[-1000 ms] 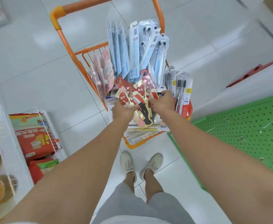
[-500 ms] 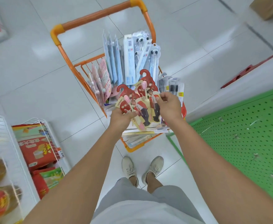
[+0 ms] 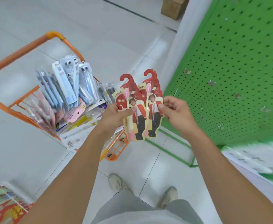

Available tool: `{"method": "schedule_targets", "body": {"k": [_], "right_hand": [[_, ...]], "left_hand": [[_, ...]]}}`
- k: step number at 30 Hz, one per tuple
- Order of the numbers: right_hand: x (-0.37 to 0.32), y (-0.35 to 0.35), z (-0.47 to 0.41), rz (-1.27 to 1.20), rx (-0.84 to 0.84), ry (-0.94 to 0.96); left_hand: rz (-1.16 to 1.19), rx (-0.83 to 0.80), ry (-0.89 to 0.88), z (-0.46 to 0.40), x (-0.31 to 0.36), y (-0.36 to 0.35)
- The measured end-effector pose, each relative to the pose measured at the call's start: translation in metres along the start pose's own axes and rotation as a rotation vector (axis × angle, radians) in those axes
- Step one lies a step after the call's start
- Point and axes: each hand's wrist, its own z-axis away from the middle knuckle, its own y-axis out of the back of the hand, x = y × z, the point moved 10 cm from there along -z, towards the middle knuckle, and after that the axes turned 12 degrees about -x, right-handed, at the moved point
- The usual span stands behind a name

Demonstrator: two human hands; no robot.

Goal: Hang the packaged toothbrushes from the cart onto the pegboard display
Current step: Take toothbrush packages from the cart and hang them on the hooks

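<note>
Two red-and-cream toothbrush packs with hook-shaped tops are held up side by side between the cart and the pegboard. My left hand [image 3: 112, 114] pinches the left pack [image 3: 129, 107] by its left edge. My right hand [image 3: 175, 111] pinches the right pack [image 3: 153, 102] at its right edge. The orange cart [image 3: 19, 113] stands to the left, still holding several blue, grey and pink toothbrush packs [image 3: 68, 88]. The green pegboard [image 3: 237, 70] fills the right side, with a few small pegs showing on it.
A cardboard box [image 3: 173, 7] sits on the floor at the top. A white wire rack with red snack bags [image 3: 5, 206] is at the bottom left. My shoes [image 3: 118, 183] stand on the white tiled floor beside the pegboard's green base frame [image 3: 173, 152].
Both hands lifted the red packs out of the cart and carried them right, toward the pegboard. The view swung right, so the cart now lies to the left.
</note>
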Motion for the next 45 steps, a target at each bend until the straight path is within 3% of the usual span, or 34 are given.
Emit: {"method": "schedule_targets", "body": {"k": [8,13,19,28,34,40,45], "right_hand": [[0.045,0.158,0.146,-0.093,0.094,0.067],[0.071,0.259,0.243,-0.302,0.125,0.132],[0.087,0.361,0.324,-0.271,0.336,0.232],[0.082,0.427,0.354,-0.256,0.51,0.39],[0.087,0.447,0.332,-0.227,0.543,0.34],[0.096,0.465,0.308,-0.237,0.544,0.27],[0.108,0.489,0.288,-0.283,0.642,0.151]], "left_hand": [[-0.147,-0.187,-0.033,-0.006,0.001,-0.214],[-0.191,-0.293,-0.017,0.005,-0.015,-0.374],[-0.232,-0.34,-0.023,0.018,-0.013,-0.495],[-0.205,-0.295,-0.115,0.014,0.01,-0.55],[-0.265,-0.233,-0.155,0.007,0.024,-0.547],[-0.281,-0.359,-0.144,0.003,0.02,-0.562],[-0.258,-0.48,-0.147,0.006,0.021,-0.583]]}}
